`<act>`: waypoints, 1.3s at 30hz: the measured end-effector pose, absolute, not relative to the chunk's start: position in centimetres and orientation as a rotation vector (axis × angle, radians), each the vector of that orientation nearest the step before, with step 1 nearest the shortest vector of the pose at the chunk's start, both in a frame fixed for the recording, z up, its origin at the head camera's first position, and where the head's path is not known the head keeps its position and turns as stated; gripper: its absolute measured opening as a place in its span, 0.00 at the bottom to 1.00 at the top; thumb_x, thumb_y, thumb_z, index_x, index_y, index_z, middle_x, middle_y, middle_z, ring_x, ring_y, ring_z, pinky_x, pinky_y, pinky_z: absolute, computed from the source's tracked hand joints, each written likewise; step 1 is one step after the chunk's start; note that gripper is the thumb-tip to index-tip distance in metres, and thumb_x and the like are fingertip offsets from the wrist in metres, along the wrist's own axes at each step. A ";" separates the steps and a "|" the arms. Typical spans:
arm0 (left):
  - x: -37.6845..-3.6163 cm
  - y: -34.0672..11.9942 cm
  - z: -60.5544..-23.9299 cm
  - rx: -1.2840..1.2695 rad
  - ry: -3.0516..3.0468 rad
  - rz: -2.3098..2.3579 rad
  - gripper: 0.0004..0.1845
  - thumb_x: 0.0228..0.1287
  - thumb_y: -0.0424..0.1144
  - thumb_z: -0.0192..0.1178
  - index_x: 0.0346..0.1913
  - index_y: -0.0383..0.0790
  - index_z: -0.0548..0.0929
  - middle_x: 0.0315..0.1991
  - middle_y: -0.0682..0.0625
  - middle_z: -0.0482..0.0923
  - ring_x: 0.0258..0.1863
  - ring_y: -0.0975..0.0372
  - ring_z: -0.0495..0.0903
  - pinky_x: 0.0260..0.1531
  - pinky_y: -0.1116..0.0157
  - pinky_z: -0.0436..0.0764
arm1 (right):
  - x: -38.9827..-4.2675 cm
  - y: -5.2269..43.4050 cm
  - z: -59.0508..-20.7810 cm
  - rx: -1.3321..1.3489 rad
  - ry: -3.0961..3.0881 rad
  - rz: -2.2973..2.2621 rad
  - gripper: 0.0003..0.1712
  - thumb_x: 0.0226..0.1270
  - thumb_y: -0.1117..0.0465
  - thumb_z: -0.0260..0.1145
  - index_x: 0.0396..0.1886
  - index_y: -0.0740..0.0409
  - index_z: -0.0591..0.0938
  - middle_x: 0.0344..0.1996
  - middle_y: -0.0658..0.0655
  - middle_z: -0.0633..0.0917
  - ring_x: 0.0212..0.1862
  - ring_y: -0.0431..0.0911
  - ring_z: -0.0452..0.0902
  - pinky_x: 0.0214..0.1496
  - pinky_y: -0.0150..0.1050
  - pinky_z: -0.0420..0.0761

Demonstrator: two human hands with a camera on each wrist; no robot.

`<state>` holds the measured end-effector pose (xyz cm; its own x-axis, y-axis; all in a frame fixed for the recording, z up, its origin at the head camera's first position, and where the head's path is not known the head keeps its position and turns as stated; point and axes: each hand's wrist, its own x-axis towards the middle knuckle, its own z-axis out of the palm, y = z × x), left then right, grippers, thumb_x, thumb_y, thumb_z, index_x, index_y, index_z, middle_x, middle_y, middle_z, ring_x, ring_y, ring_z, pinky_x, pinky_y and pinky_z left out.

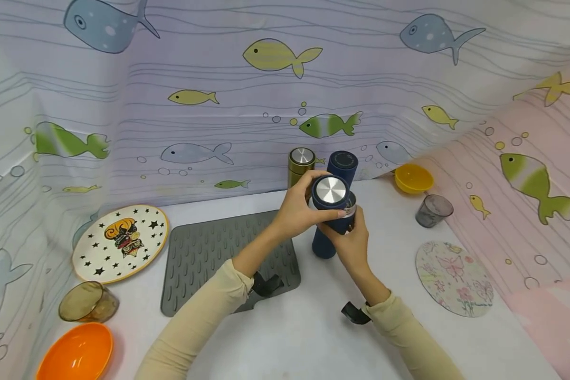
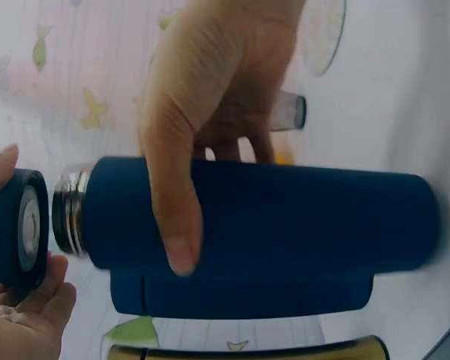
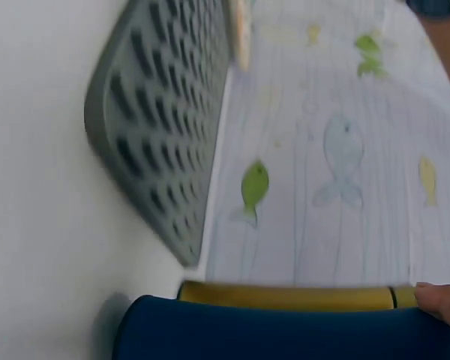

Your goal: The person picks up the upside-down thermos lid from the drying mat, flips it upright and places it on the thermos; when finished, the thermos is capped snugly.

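Note:
My left hand (image 1: 292, 211) holds a dark blue lid (image 1: 331, 190) with a silver top. My right hand (image 1: 351, 245) grips the upper part of a dark blue thermos (image 1: 324, 245), which is upright. In the left wrist view, the steel neck (image 2: 71, 210) of the thermos is bare, and a narrow gap separates it from the lid's open underside (image 2: 30, 229). Behind it stands a second blue thermos (image 1: 343, 162) with its lid on. A gold thermos (image 1: 301, 163) stands to the left of that one, partly hidden by my left hand.
A grey ridged mat (image 1: 218, 258) lies left of the thermoses. At the left are a star-patterned plate (image 1: 142, 253), an amber glass (image 1: 87, 303) and an orange bowl (image 1: 78, 353). Rightward are a yellow bowl (image 1: 413, 179), a grey glass (image 1: 434, 211) and a round floral mat (image 1: 453, 277).

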<state>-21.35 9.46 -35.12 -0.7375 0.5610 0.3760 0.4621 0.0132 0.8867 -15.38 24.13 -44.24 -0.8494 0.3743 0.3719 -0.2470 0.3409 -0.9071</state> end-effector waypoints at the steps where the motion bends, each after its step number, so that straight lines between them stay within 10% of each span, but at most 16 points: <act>1: -21.3 9.5 -35.2 1.105 2.174 1.841 0.40 0.51 0.34 0.76 0.67 0.38 0.68 0.60 0.45 0.75 0.58 0.56 0.78 0.62 0.58 0.75 | -15.2 23.7 -44.5 -0.102 -2.090 1.547 0.41 0.53 0.60 0.80 0.65 0.60 0.71 0.58 0.61 0.80 0.57 0.53 0.78 0.57 0.53 0.78; 20: -21.1 10.6 -38.2 1.009 2.371 1.700 0.40 0.51 0.45 0.77 0.65 0.38 0.69 0.56 0.45 0.79 0.55 0.56 0.80 0.52 0.59 0.81 | -14.8 22.0 -45.7 -0.119 -2.087 1.540 0.40 0.51 0.68 0.79 0.63 0.64 0.70 0.56 0.66 0.81 0.59 0.59 0.78 0.61 0.59 0.76; 28: -22.3 10.6 -38.2 1.090 2.074 1.729 0.52 0.53 0.39 0.72 0.78 0.47 0.53 0.71 0.42 0.57 0.70 0.53 0.62 0.70 0.48 0.64 | -14.9 22.3 -45.5 -0.077 -2.115 1.518 0.40 0.54 0.66 0.78 0.64 0.63 0.68 0.55 0.64 0.80 0.59 0.56 0.77 0.60 0.56 0.76; 39: -23.0 10.7 -38.7 1.132 2.018 1.776 0.47 0.51 0.44 0.70 0.73 0.38 0.59 0.70 0.42 0.63 0.68 0.54 0.64 0.70 0.51 0.64 | -14.9 22.3 -45.8 -0.045 -2.115 1.547 0.42 0.56 0.65 0.77 0.67 0.62 0.66 0.59 0.63 0.78 0.60 0.55 0.75 0.59 0.56 0.75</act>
